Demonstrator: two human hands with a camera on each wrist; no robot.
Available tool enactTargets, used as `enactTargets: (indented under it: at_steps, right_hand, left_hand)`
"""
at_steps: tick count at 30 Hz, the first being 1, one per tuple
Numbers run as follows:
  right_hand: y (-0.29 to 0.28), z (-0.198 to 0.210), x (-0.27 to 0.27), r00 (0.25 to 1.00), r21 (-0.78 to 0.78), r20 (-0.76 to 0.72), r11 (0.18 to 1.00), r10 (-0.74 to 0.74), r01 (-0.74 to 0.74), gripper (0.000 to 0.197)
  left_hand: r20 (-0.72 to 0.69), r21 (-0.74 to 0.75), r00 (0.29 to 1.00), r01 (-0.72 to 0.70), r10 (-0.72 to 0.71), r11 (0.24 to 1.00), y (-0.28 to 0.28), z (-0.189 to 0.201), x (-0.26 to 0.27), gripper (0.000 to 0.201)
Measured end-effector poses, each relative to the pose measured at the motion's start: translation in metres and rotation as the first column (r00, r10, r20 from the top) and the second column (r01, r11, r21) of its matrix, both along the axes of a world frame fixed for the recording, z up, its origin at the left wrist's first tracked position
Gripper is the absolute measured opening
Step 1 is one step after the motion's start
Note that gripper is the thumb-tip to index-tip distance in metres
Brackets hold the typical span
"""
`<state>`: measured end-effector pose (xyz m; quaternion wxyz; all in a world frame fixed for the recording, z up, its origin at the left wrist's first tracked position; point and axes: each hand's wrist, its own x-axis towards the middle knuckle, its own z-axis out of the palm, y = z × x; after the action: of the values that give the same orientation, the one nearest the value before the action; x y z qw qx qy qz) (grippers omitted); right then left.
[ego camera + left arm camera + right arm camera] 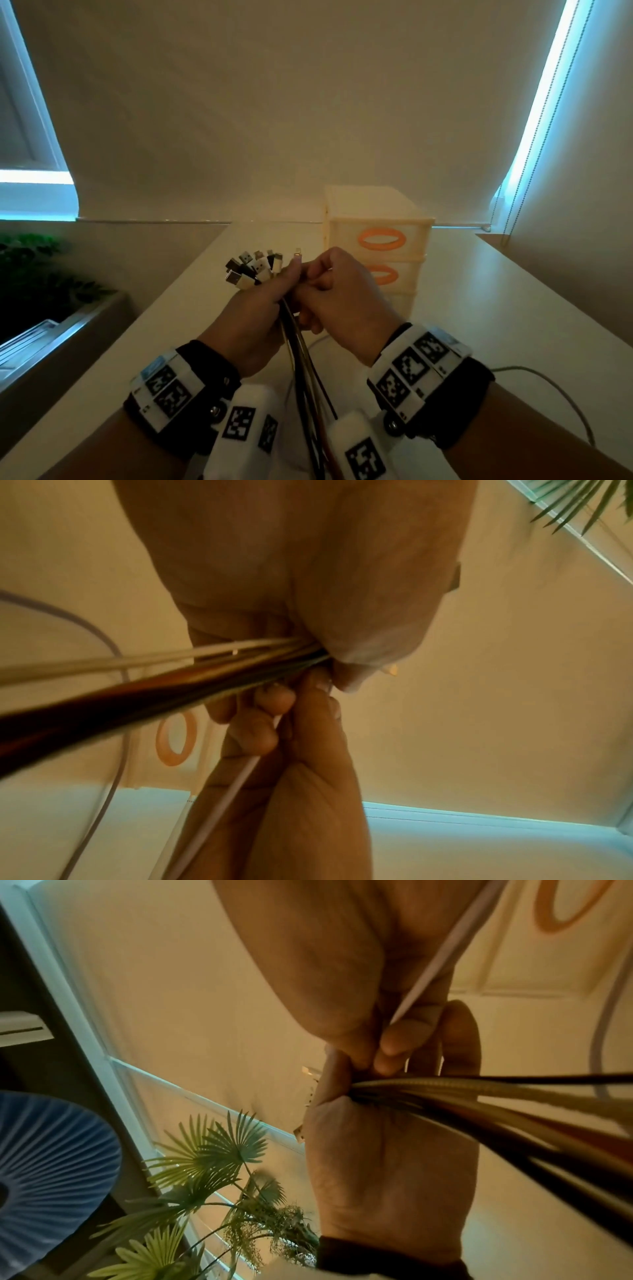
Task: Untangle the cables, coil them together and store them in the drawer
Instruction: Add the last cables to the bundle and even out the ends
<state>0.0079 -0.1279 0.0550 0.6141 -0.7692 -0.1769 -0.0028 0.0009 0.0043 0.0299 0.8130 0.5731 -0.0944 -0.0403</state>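
Above the table, my left hand (274, 284) grips a bundle of cables (308, 377) just below their plugs. The black and white plugs (251, 270) fan out above its fingers, and the cords hang down between my wrists. My right hand (310, 274) is pressed against the left one, its fingers pinching a white cable (240, 777) whose small plug (297, 256) sticks up between the hands. In the right wrist view this white cable (441, 953) runs across the right palm, while the left hand (387, 1164) clamps the dark bundle (479, 1096). The cream drawer unit (376, 212) with orange handles stands shut behind the hands.
A slack length of white cable (555, 380) loops over the pale table (479, 291) at the right. A green plant (212, 1164) and a dark ledge (68, 329) lie to the left. A roller blind (274, 102) and its bead chain (534, 137) hang behind.
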Motion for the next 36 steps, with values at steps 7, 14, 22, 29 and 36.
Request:
enactTargets:
  at_steps: [7,14,22,29,36]
  right_hand:
    - [-0.027,-0.017,-0.009,0.996,-0.278,0.023,0.958,0.085,-0.075,0.010]
    - [-0.077,-0.032,-0.002,0.984,-0.330,-0.114,0.929,0.135,-0.165,0.024]
    - [-0.096,-0.026,0.014,0.879,-0.248,-0.355,0.874,0.319,-0.417,0.023]
    - [-0.089,-0.013,0.023,0.994,-0.205,0.076,0.975,-0.074,0.088,0.027]
    - [-0.058,0.005,0.017,0.902,-0.167,0.388,0.948,-0.189,0.270,0.028]
  left_hand:
    - [-0.116,-0.339,0.991,-0.109,0.073,0.935,0.004,0.006,0.005,0.051]
    - [-0.171,-0.523,0.984,-0.124,0.039,0.843,-0.001,0.006,0.002,0.047]
    - [0.130,-0.596,0.943,0.320,-0.305,0.737,0.020,0.004,0.006,0.042]
    - [0.078,-0.516,0.939,0.324,-0.334,0.793,0.012,0.001,0.003,0.045]
    - [-0.036,0.012,0.982,0.188,-0.187,0.982,-0.006,0.007,-0.014,0.047]
